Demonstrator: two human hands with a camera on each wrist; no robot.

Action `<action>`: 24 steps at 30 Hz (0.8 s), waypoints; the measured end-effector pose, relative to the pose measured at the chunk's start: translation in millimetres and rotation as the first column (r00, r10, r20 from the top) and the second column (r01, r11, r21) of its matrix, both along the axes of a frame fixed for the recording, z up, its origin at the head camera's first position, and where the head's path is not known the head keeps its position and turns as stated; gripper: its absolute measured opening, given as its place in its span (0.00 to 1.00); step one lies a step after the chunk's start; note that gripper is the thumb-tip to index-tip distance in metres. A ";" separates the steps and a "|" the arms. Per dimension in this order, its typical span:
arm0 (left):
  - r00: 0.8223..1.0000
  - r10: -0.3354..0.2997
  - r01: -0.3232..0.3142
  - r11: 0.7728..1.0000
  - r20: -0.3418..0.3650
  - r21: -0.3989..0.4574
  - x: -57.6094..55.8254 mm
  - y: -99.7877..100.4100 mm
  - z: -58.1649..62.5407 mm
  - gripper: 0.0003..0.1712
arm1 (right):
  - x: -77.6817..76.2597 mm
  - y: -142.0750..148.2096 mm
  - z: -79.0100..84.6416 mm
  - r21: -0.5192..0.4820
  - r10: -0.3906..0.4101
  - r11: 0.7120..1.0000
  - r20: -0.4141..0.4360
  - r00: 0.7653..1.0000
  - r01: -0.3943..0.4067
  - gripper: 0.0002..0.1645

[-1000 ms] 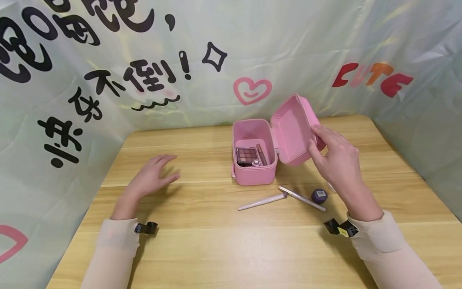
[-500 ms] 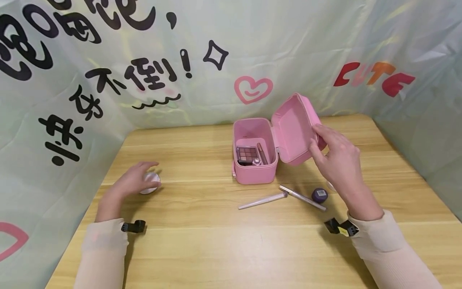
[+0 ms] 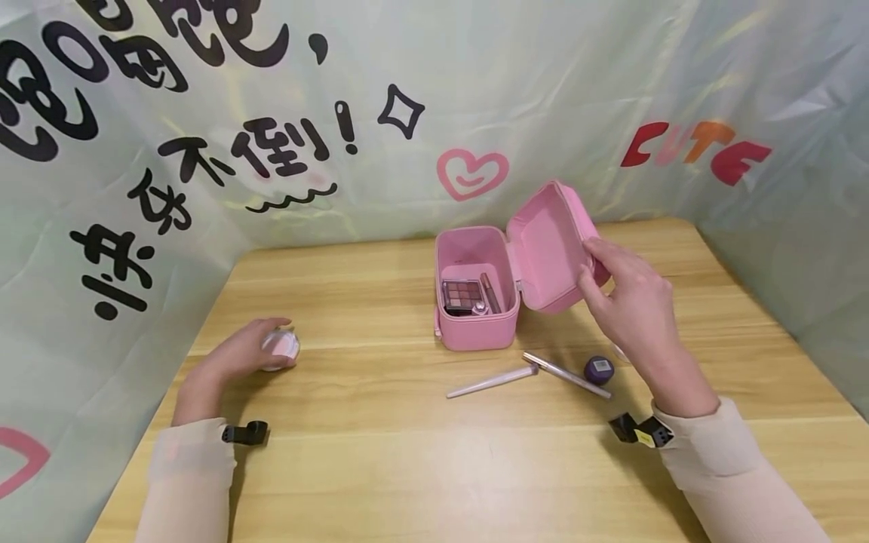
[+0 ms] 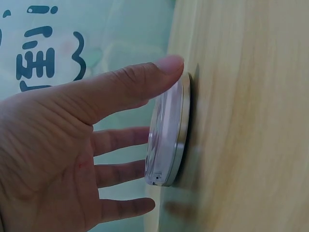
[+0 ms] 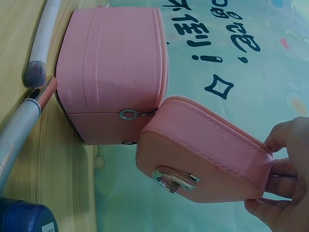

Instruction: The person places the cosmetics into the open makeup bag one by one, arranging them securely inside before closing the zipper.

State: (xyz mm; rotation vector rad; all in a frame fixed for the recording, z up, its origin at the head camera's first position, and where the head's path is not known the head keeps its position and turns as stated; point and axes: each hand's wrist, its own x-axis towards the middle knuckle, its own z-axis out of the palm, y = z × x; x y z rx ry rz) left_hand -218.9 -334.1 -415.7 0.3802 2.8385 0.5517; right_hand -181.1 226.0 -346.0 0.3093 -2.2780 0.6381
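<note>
My left hand (image 3: pixel 237 354) grips a round, clear-lidded compact (image 3: pixel 284 345) at the left of the table. In the left wrist view, the thumb lies along the rim of this compact (image 4: pixel 166 133) and the fingertips reach its other side. My right hand (image 3: pixel 631 290) holds the edge of the raised lid (image 3: pixel 551 245) of a pink makeup case (image 3: pixel 478 334), thumb on one side and fingers on the other. Inside the case lie an eyeshadow palette (image 3: pixel 463 296), a slim brown tube (image 3: pixel 490 292) and a small round-topped item (image 3: pixel 480 308).
In front of the case lie a makeup brush (image 3: pixel 490 381) and a slim silver stick (image 3: pixel 566 375), ends close together. A dark blue jar (image 3: pixel 599 369) stands beside them. A white item (image 3: pixel 619 352) is partly hidden by the right wrist. A printed cloth (image 3: pixel 557 90) hangs behind the table.
My left hand has moved left and towards me, and its fingers have closed on the compact, which it covered at first. The right hand keeps holding the lid in place.
</note>
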 end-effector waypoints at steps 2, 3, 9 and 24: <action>1.000 0.005 -0.005 1.000 0.006 0.008 1.4 -0.6 0.0 0.49 | 0.1 -0.9 0.0 0.000 0.003 1.000 0.004 1.000 -0.003 0.20; 1.000 0.010 -0.010 1.000 0.008 0.009 2.2 -0.9 -0.1 0.48 | 0.1 -1.4 0.1 0.001 0.003 1.000 0.005 1.000 -0.003 0.20; 0.999 0.040 -0.040 0.999 -0.001 -0.015 3.7 -3.0 -0.2 0.46 | -0.4 -3.5 0.7 0.003 0.002 1.000 0.002 1.000 -0.002 0.20; 0.998 0.008 -0.011 0.999 -0.070 -0.042 -0.8 1.5 -10.7 0.42 | 1.3 -0.2 -1.9 0.011 0.000 1.000 -0.021 1.000 0.000 0.21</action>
